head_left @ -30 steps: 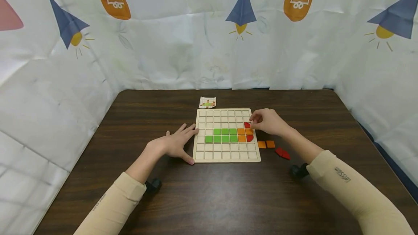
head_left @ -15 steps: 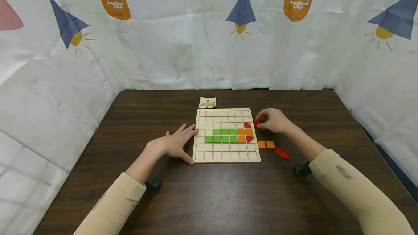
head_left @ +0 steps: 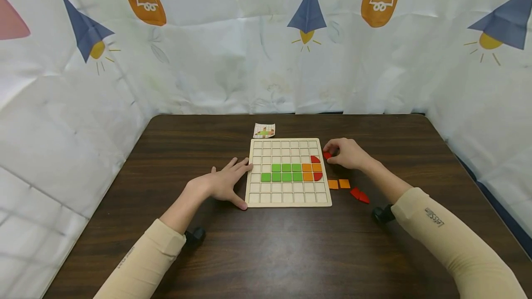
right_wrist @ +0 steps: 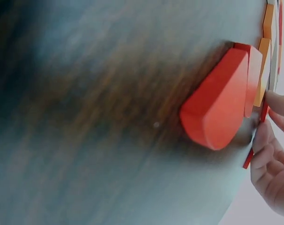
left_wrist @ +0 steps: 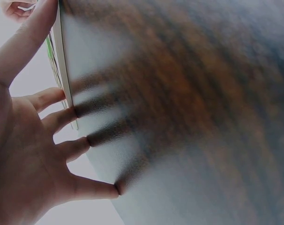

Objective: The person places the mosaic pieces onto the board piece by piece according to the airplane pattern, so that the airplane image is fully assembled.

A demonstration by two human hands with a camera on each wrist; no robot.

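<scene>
A pale wooden grid board (head_left: 272, 197) lies on the table. Green squares (head_left: 287, 167), orange squares (head_left: 307, 176) and two red rounded pieces (head_left: 317, 176) sit in its cells. My left hand (head_left: 218, 185) has its fingers spread, thumb and fingertips at the board's left edge. Just right of the board, my right hand (head_left: 347, 153) pinches a small red piece (head_left: 327, 155) between thumb and fingertips. The right wrist view shows this red piece (right_wrist: 264, 110) edge-on between the digits, with another red edge (right_wrist: 248, 159) below them.
Two loose orange squares (head_left: 344, 183) lie by the board's right edge. Two red petal-shaped pieces (head_left: 359, 195) lie nearer the right forearm. A small pattern card (head_left: 264, 130) rests behind the board on the dark wooden table (head_left: 274, 253).
My right hand has moved right, from the board's right edge to the red piece on the table beside it. The left hand and the board stay put.
</scene>
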